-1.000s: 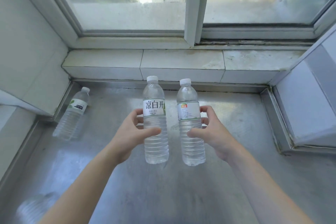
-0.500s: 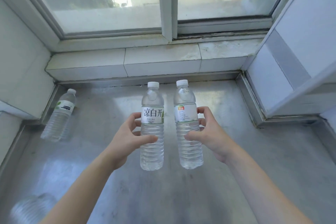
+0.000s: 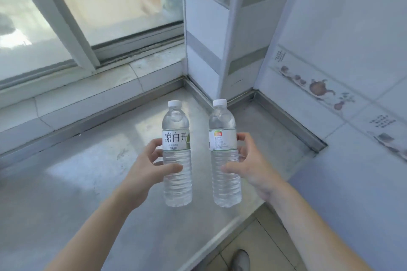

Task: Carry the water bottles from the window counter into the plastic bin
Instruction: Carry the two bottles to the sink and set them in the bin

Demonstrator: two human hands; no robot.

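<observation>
**Two bottles up, no bin in sight**

From the head camera, the left hand (image 3: 145, 174) has its fingers and thumb wrapped round the ribbed middle of the left bottle (image 3: 176, 160), the one with large printed characters on its label. The right hand (image 3: 253, 167) is closed the same way on the right bottle (image 3: 225, 160), thumb across the front, fingers behind. Both bottles are upright, capped, clear of the steel counter (image 3: 77, 182) and just beside each other without touching.

The risk I'd watch is the grip itself: each sits mid-body on smooth, squeezable plastic, so a full bottle could slip down through the fingers during a turn or a quick swing. The two could also knock together, held this close.

The plastic bin is nowhere in this view, so the person has to find it while carrying. The counter's front edge (image 3: 220, 242) lies just below the bottles, and the tiled pillar (image 3: 220, 28) and patterned wall (image 3: 341, 72) close in on the right. A shoe (image 3: 241, 259) shows on the floor tiles below; I can't tell what else is down there.
</observation>
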